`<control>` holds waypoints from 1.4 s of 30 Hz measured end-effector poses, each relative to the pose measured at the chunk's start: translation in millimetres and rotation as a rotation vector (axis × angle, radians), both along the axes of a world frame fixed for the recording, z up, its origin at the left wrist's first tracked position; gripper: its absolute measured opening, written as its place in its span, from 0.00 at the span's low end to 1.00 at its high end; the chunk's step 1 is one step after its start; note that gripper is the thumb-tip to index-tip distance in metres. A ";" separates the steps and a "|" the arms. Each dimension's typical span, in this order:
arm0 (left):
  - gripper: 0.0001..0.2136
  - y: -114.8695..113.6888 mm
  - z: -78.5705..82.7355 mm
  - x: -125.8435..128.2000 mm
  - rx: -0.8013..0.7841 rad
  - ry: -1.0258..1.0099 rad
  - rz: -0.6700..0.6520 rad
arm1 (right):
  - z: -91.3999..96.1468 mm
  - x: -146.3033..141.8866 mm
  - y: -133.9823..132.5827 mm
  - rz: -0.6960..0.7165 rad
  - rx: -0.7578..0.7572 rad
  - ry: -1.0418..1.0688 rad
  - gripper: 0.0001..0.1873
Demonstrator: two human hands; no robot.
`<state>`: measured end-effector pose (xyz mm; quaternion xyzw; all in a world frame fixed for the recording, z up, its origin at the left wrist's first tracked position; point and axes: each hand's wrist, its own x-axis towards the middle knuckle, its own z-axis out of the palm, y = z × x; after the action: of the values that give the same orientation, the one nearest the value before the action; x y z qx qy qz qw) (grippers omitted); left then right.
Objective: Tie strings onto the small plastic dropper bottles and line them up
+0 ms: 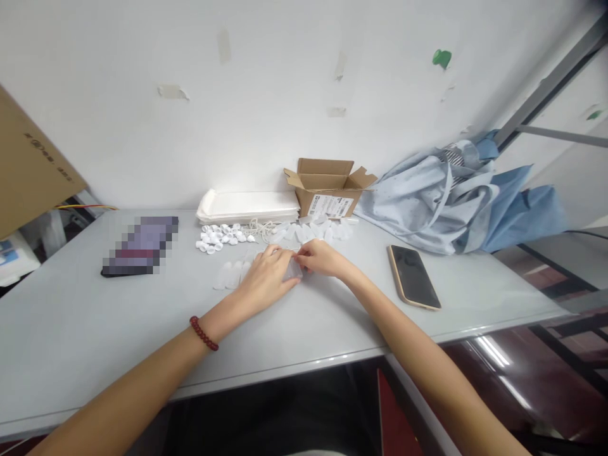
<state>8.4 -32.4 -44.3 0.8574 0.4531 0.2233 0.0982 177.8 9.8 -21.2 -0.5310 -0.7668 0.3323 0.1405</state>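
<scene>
My left hand (pixel 268 273) lies palm down over a row of clear plastic pieces (pixel 230 275) on the table, fingers forward and thumb apart. One more clear piece (pixel 293 270) shows between its thumb and forefinger. My right hand (pixel 317 258) meets it from the right, fingertips pinched by the left forefinger; what they hold is too small to make out. Beyond my hands are a heap of small white caps (pixel 216 237), a tangle of whitish cord (pixel 263 230) and a pile of loose clear plastic pieces (pixel 313 229).
A stack of flat white packets (pixel 251 206) stands by the wall, beside an open cardboard box (pixel 327 190). A phone (pixel 414 277) lies at the right, before a blue cloth bag (pixel 422 196). At the left lies a blurred-out dark flat object (pixel 142 247). The table's front edge (pixel 332 361) is nearest me.
</scene>
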 end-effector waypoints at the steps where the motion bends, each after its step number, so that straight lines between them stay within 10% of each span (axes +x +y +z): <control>1: 0.14 -0.7 0.3 0.7 -0.001 0.004 -0.001 | 0.6 -0.1 -0.5 -0.001 0.000 -0.003 0.11; 10: 0.17 27.8 16.0 -27.0 0.118 -0.170 0.164 | 5.0 3.3 0.8 -0.039 0.044 -0.019 0.19; 15: 0.16 63.5 13.7 -63.2 0.151 -0.124 0.268 | -5.6 1.5 15.9 -0.138 0.373 0.015 0.14; 19: 0.17 72.9 5.1 -61.6 0.135 -0.042 0.188 | -16.4 -8.4 28.9 0.105 0.599 -0.031 0.14; 27: 0.20 78.0 -7.5 -59.0 0.075 0.060 0.188 | -17.7 -17.3 27.9 0.319 0.325 -0.096 0.26; 42: 0.21 68.9 8.9 -50.6 0.056 -0.168 0.221 | -13.3 -14.4 25.8 0.367 0.249 -0.134 0.34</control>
<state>-42.2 36.6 -35.5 0.7830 0.5284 0.3164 0.0867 163.4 35.5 -34.4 -0.3823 -0.8931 0.2191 0.0906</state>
